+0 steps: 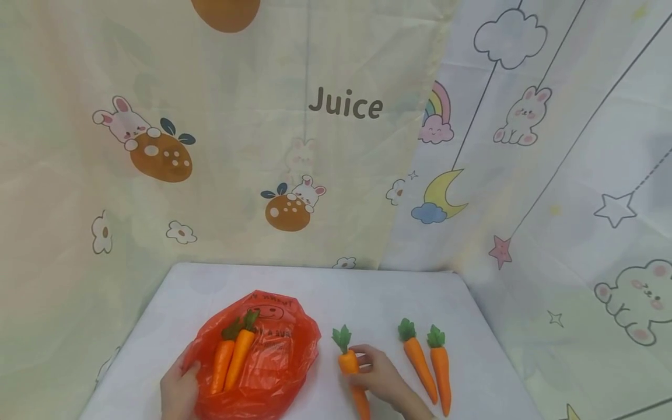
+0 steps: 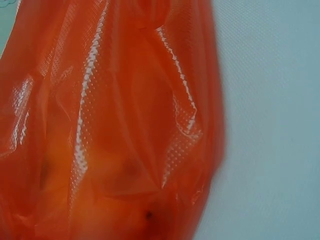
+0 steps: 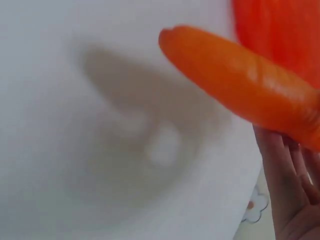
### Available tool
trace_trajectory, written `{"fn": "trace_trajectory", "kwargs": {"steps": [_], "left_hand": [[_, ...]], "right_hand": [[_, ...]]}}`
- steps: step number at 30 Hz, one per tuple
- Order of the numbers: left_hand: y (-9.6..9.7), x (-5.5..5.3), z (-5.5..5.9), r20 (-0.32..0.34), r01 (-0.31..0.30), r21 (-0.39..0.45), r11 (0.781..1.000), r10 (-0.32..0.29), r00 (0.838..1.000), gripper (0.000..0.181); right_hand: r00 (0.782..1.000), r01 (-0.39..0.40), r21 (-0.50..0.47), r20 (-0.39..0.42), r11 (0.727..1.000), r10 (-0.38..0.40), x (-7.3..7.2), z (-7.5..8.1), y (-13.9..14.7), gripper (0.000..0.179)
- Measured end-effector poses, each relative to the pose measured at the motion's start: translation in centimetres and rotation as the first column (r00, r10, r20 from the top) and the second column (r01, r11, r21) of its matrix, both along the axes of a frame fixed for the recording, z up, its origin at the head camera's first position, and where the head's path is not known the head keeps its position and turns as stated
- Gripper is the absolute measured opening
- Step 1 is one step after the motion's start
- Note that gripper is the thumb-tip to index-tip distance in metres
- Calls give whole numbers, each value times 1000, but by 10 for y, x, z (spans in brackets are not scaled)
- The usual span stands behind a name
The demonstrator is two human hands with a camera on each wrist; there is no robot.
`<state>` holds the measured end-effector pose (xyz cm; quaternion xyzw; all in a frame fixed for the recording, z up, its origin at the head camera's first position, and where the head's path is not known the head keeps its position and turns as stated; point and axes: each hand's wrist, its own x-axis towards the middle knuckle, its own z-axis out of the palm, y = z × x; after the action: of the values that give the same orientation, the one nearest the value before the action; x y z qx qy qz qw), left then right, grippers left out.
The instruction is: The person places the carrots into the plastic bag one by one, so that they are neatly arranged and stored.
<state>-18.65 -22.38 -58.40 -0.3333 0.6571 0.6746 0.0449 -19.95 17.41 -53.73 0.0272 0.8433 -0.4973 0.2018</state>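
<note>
A red plastic bag (image 1: 283, 356) lies with its mouth wide on the left of the table, two carrots with green tops inside. One of these carrots (image 1: 240, 359) leans against the other. My left hand (image 1: 179, 385) grips the bag's left edge, thumb over the rim; the left wrist view is filled by the bag's red side (image 2: 135, 100). To the right of the bag, my right hand (image 1: 379, 373) holds another carrot (image 1: 349, 363) near its leafy end. In the right wrist view that carrot (image 3: 240, 75) is lifted over the table, casting a shadow.
Two more carrots, one (image 1: 418, 364) tilted and one (image 1: 441, 373) nearly straight, lie side by side right of my right hand. The white table (image 1: 367, 291) is bounded by printed curtains (image 1: 236, 116) at the back and sides.
</note>
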Motion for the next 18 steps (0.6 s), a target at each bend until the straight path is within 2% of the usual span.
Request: {"fn": "trace_trajectory", "kwargs": {"steps": [3,6,11,16,18], "left_hand": [[-1,0,-2,-2,-3,2,1000,3,1000,62],[-2,-1,-4,-5,-8,8,1000,8,1000,64],[-1,2,-3,4,-12,-2,1000,12,1000,65],[0,4,-2,16,-6,-25,1000,6,1000,62],[0,3,-2,30,-9,-33,999,10,999,61]], "right_hand": [[998,-37,-117,43,992,43,2,10,-14,54],[994,-67,-190,72,980,82,4,17,-28,52],[984,-119,-270,96,955,150,8,23,-54,48],[973,-183,-332,75,925,219,10,25,-79,43],[970,-194,-337,72,921,231,12,26,-89,43]]}}
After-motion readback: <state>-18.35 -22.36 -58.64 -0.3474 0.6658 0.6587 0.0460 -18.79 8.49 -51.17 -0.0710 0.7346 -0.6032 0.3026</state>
